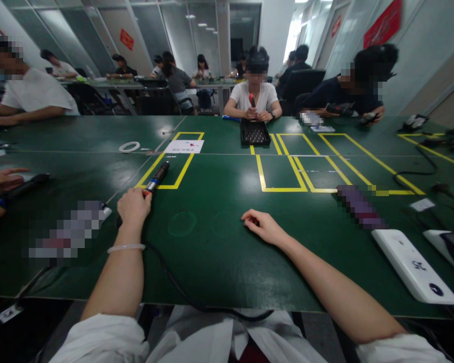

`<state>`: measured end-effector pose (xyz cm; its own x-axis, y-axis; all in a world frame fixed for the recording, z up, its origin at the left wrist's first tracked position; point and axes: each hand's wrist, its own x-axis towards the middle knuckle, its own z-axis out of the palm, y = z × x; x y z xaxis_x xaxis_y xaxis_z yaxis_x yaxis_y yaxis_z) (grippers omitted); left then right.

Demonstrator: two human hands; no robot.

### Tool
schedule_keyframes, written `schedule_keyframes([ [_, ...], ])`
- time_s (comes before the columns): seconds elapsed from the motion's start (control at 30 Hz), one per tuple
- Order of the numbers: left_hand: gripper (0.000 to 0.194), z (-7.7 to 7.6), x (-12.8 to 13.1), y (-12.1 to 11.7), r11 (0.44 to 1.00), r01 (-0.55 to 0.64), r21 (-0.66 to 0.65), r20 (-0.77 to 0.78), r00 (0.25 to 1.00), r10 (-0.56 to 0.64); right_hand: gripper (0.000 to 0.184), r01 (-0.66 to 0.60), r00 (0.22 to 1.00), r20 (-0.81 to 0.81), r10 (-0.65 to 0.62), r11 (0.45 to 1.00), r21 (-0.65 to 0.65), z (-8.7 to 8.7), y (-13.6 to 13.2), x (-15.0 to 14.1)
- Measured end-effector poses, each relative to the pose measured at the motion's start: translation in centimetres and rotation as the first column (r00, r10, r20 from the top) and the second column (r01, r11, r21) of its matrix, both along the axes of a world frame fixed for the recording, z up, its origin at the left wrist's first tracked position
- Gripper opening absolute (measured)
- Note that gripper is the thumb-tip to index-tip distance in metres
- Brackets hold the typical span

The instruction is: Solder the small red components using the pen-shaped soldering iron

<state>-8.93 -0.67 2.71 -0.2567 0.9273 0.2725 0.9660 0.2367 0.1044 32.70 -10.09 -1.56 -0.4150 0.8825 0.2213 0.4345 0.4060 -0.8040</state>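
Observation:
My left hand [133, 209] is wrapped round a black electric screwdriver [159, 175] with a blue-and-white label and a bit of orange near my fingers. It lies pointing forward and slightly right over a yellow tape outline [183, 174]. A black cord [170, 277] runs back from beside that hand to the table's front edge. My right hand [263, 226] rests on the green table [212, 272], fingers curled in with nothing visible in them. Two faint green circles [182, 224] mark the surface between my hands.
Phones, partly blurred, lie left [71, 227] and right; a white power bank [414, 264] sits at right. A white card [185, 146] and white ring [129, 146] lie ahead. Across the table, a person works over a black tray [255, 133]. Another person's hands [3, 186] are at far left.

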Motion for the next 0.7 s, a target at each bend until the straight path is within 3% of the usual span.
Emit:
schedule_keyframes([
  [0.07,0.038,0.2,1.2,-0.1,0.992,0.051,0.114,0.084,0.995,-0.06,0.016,0.002,1.0,0.004,-0.002,1.0,0.002,0.0,0.0,0.0],
  [0.17,0.039,0.4,4.6,-0.3,0.941,0.244,0.235,0.279,0.911,-0.305,0.015,0.007,1.0,0.003,-0.007,1.0,-0.001,0.1,0.0,-0.1],
  [0.23,0.038,0.6,7.8,-0.7,0.867,0.427,0.257,0.431,0.752,-0.499,0.015,0.01,1.0,-0.001,-0.01,1.0,-0.005,0.1,0.0,-0.1],
  [0.33,0.039,1.2,12.9,-2.1,0.735,0.644,0.21,0.585,0.52,-0.623,0.015,0.009,1.0,-0.013,-0.009,1.0,-0.004,0.0,0.0,0.0],
  [0.43,0.038,2.1,16.9,-3.9,0.577,0.807,0.123,0.724,0.325,-0.609,0.017,-0.008,0.998,-0.055,0.007,1.0,-0.006,-0.1,0.1,0.0],
  [0.5,0.04,2.3,18.6,-4.9,0.511,0.854,0.094,0.793,0.246,-0.557,0.023,-0.016,0.995,-0.098,0.014,1.0,-0.015,-0.2,0.1,0.0],
  [0.63,0.041,1.6,20.1,-6.1,0.483,0.873,0.07,0.853,0.199,-0.483,0.037,-0.034,0.989,-0.148,0.03,0.999,-0.025,-0.2,-0.1,-0.2],
  [0.7,0.04,0.9,20.4,-6.2,0.478,0.876,0.062,0.871,0.186,-0.455,0.035,-0.03,0.991,-0.132,0.029,1.0,-0.004,-0.1,-0.2,-0.4],
])
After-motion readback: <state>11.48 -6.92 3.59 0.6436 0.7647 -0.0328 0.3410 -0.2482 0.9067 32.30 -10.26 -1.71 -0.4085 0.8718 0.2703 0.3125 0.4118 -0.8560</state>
